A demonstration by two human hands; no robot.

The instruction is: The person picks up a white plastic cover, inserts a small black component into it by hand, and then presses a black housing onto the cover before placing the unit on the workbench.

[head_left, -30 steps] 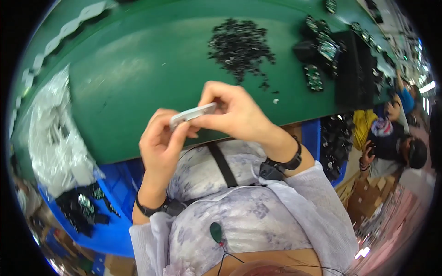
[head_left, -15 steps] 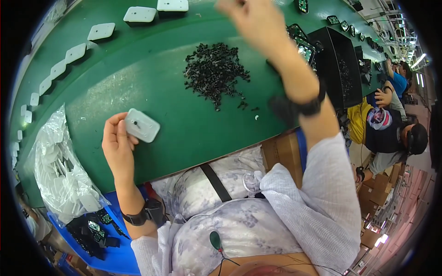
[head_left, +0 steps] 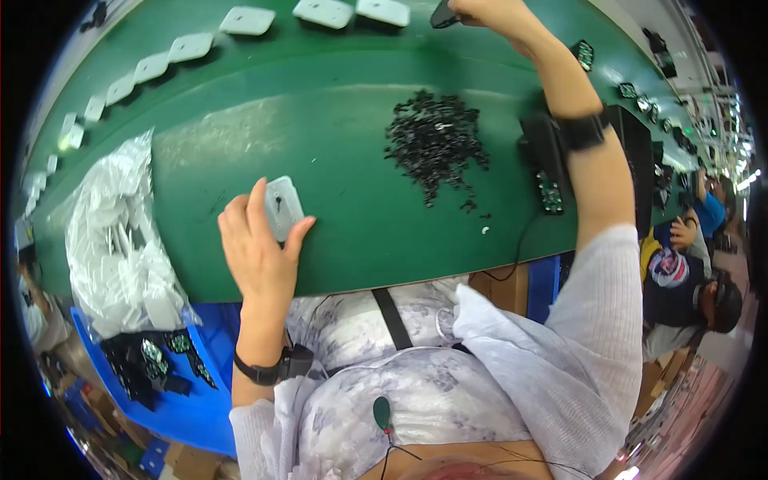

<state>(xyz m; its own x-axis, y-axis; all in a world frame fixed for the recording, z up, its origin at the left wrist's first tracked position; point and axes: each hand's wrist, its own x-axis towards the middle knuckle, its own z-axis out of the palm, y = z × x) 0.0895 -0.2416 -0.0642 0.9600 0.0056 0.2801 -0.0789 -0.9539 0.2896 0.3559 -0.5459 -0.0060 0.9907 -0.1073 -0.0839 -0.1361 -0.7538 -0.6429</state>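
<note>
My left hand (head_left: pixel 260 248) grips a white, rounded plastic cover (head_left: pixel 282 206) by its edges, fingers on its left side and thumb at its lower right. A small black part shows in the middle of the cover, which is on or just above the green table (head_left: pixel 352 240). Stretched out to the far side, my right hand (head_left: pixel 498 14) is closed on a dark, rounded piece (head_left: pixel 445 14); its exact kind is unclear. Between the hands lies a heap of small black parts (head_left: pixel 436 144), touched by neither.
White covers (head_left: pixel 248 21) stand in a curved row along the far left. A clear bag of white pieces (head_left: pixel 120 248) hangs over a blue bin (head_left: pixel 210 416) holding dark parts. Circuit boards (head_left: pixel 550 192) and a black box (head_left: pixel 632 160) are at right. Other people sit farther right.
The view has shifted, so the table's contents appear farther right. My left hand has changed its grip and turned the cover more upright. The dark piece in my right hand now shows.
</note>
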